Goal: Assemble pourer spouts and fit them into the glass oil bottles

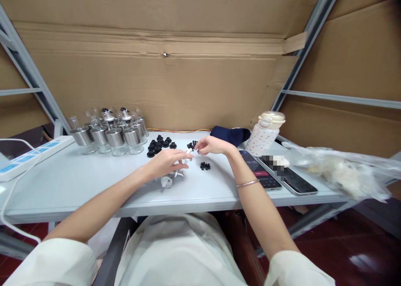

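Note:
My left hand (171,159) is closed on a white and silver pourer spout (189,151), its fingers wrapped round the small part. Just to its right, my right hand (214,145) has thumb and fingertips pinched together. Something small and dark shows at those fingertips, too small to make out. Behind the hands lies a pile of small black pieces (191,145), partly hidden by my right fingers. A second cluster of small black pieces (205,166) sits below my right hand. More pourer spouts (166,181) lie under my left hand, partly covered by it.
Black round stoppers (158,145) are grouped behind my left hand. Glass bottles with metal sleeves (116,140) stand at the back left, two with spouts. A power strip (34,156) lies far left. A navy cap (230,134), dotted flask (263,135), two phones (299,181) and plastic bag (344,173) occupy the right.

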Action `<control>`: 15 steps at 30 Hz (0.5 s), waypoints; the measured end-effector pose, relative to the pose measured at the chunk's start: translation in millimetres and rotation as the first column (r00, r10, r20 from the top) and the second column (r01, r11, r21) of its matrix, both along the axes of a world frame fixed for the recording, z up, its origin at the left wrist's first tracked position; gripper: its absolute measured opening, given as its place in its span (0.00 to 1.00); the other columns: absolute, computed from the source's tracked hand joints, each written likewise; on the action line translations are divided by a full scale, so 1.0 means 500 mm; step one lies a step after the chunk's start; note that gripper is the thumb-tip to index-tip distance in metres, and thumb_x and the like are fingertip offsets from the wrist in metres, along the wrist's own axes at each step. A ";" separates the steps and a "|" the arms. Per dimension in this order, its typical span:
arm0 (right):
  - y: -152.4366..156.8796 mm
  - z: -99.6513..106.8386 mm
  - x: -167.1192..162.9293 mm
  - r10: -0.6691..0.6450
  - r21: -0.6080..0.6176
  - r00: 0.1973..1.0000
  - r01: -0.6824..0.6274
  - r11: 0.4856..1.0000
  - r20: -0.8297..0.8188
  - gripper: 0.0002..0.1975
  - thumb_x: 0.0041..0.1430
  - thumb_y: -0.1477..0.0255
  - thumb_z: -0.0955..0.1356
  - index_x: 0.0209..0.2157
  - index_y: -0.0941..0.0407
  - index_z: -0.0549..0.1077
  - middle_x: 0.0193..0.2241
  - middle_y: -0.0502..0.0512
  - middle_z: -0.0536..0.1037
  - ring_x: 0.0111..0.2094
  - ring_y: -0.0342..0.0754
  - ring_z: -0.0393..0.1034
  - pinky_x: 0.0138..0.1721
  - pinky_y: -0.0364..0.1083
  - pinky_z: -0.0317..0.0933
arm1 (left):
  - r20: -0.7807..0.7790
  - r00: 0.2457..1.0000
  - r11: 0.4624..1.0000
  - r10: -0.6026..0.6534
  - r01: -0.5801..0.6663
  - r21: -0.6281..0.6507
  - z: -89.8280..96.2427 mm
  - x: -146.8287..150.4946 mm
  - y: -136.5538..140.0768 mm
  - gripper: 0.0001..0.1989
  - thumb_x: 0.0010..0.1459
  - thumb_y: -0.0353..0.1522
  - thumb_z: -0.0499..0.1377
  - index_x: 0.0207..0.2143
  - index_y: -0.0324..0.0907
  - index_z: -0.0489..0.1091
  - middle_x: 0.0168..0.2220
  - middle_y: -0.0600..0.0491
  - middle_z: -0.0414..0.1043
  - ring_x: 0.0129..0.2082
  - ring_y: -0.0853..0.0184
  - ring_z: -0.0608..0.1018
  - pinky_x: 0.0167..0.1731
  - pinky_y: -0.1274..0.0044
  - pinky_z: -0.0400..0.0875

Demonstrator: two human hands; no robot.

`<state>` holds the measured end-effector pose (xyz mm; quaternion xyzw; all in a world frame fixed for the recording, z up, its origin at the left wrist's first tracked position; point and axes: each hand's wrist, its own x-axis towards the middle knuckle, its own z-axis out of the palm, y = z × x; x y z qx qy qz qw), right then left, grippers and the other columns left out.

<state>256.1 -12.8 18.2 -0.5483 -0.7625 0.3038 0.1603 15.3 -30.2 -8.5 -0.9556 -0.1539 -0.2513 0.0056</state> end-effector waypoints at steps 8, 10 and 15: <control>-0.016 0.017 -0.001 0.101 0.045 0.919 -0.091 0.995 -0.382 0.10 0.39 0.69 0.74 0.27 0.59 0.76 0.23 0.50 0.76 0.26 0.41 0.65 0.29 0.43 0.58 | 0.038 0.998 0.998 -0.043 0.041 0.046 0.002 0.001 -0.001 0.11 0.62 0.36 0.55 0.44 0.40 0.69 0.38 0.50 0.78 0.30 0.70 0.78 0.34 0.80 0.67; -0.018 0.018 -0.001 0.110 0.055 0.884 -0.095 0.994 -0.454 0.11 0.39 0.69 0.74 0.27 0.59 0.76 0.23 0.50 0.76 0.25 0.40 0.64 0.27 0.42 0.56 | 0.036 0.998 0.997 -0.048 0.046 0.057 0.003 0.001 -0.001 0.11 0.63 0.36 0.55 0.44 0.40 0.69 0.38 0.50 0.78 0.30 0.70 0.79 0.34 0.80 0.67; -0.020 0.019 -0.007 0.121 0.020 0.790 -0.137 0.990 -0.601 0.12 0.37 0.71 0.77 0.27 0.59 0.76 0.24 0.50 0.77 0.26 0.41 0.68 0.31 0.43 0.60 | 0.038 0.999 0.995 -0.037 0.034 0.093 0.004 0.003 -0.003 0.10 0.62 0.35 0.55 0.43 0.40 0.68 0.37 0.51 0.78 0.30 0.70 0.79 0.34 0.79 0.66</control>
